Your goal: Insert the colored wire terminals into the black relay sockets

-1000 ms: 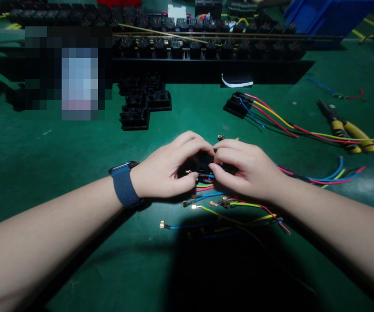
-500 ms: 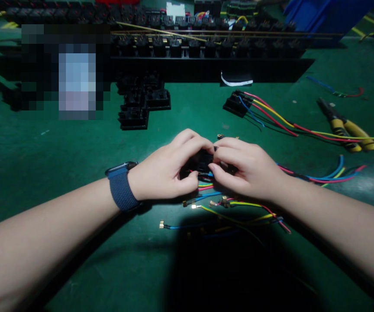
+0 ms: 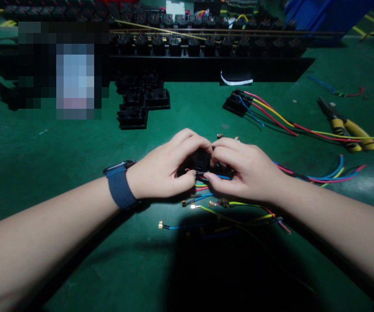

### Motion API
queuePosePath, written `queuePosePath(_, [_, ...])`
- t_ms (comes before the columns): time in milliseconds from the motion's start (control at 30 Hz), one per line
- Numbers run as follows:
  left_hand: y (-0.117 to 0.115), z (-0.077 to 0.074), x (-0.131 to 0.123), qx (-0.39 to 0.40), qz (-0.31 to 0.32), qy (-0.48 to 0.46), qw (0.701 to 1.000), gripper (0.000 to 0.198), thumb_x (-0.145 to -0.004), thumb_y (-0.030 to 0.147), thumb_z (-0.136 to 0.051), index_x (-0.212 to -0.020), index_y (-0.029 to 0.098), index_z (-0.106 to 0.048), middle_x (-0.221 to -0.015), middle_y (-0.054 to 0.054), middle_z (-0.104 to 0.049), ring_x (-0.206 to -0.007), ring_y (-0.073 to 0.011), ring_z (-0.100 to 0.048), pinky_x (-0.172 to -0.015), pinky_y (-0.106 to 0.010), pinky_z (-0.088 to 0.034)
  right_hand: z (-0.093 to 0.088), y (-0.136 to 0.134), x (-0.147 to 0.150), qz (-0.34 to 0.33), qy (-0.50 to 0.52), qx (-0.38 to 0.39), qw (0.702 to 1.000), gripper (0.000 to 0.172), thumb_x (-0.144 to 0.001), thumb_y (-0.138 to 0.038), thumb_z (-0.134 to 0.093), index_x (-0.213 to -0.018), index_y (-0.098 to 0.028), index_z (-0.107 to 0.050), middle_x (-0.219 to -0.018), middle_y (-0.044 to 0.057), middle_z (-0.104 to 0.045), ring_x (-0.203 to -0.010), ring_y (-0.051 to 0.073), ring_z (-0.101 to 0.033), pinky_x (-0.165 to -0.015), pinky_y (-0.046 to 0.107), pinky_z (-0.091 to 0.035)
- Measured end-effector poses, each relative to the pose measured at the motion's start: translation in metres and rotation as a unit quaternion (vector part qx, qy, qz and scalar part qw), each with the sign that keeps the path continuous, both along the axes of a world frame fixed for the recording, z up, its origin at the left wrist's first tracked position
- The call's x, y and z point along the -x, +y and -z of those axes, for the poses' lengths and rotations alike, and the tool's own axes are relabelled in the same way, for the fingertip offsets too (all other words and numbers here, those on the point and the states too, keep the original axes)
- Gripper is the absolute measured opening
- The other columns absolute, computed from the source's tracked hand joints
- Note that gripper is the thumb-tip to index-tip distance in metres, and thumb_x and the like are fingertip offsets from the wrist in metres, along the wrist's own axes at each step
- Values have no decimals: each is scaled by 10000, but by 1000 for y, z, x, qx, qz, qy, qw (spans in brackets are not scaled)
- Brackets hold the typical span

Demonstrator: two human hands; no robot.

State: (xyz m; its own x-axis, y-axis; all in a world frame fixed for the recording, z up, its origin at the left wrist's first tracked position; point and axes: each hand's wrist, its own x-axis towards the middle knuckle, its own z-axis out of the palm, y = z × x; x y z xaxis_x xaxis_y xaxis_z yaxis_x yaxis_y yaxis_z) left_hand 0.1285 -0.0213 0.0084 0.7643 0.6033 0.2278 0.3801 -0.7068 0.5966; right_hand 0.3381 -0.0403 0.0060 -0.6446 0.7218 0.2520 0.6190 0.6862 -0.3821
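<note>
Between both hands sits a small black socket module (image 3: 201, 162), partly hidden by the fingers. My left hand (image 3: 174, 162), with a blue-banded watch on its wrist, is closed around the module's left side. My right hand (image 3: 243, 167) pinches at the right side, thumb by a blue wire (image 3: 221, 176) that runs to the module's lower edge. Whether that wire is fixed to the module I cannot tell. Just below the hands lie loose wires with brass terminals, among them a blue wire with a terminal (image 3: 161, 225) and a yellow-green wire (image 3: 203, 208).
Several black socket modules (image 3: 133, 115) are grouped ahead on the left. A wired black module (image 3: 237, 104) lies ahead on the right, near yellow-handled pliers (image 3: 346, 125). A long black strip (image 3: 206, 69) crosses the back of the green surface. A blue bin (image 3: 326, 19) stands far right.
My right thumb has shifted slightly left and down along the module's lower edge, and more of the blue wire shows. My left hand has moved very slightly left.
</note>
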Motion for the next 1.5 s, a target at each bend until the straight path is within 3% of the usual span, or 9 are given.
queuePosePath(500, [2, 1, 1, 17, 10, -11, 1000, 404, -702, 137, -516, -1104, 113, -499, -1073, -83, -521, -1018, -194, -486, -909, -312, -416, 0, 1, 1, -14, -5, -5, 1000, 235, -832, -384, -535, -718, -181, -506, -743, 12, -536, -687, 133, -482, -589, 258, -348])
queuePosePath(1133, [-1, -4, -3, 17, -14, -3, 1000, 414, -674, 120, -499, -1088, 102, -505, -1041, -71, -518, -990, -178, -487, -893, -283, -422, 2, 1, 0, -16, 1, -6, 1000, 213, -841, -372, -544, -772, -171, -557, -843, 32, -568, -749, 148, -516, -637, 272, -368])
queuePosePath(1500, [7, 5, 2, 16, 0, -22, 1000, 385, -722, 149, -521, -1106, 118, -513, -1068, -73, -542, -1027, -194, -506, -913, -309, -424, 2, 2, 0, -10, -3, 27, 1000, 239, -860, -393, -512, -788, -168, -552, -816, 29, -552, -745, 151, -506, -657, 284, -370])
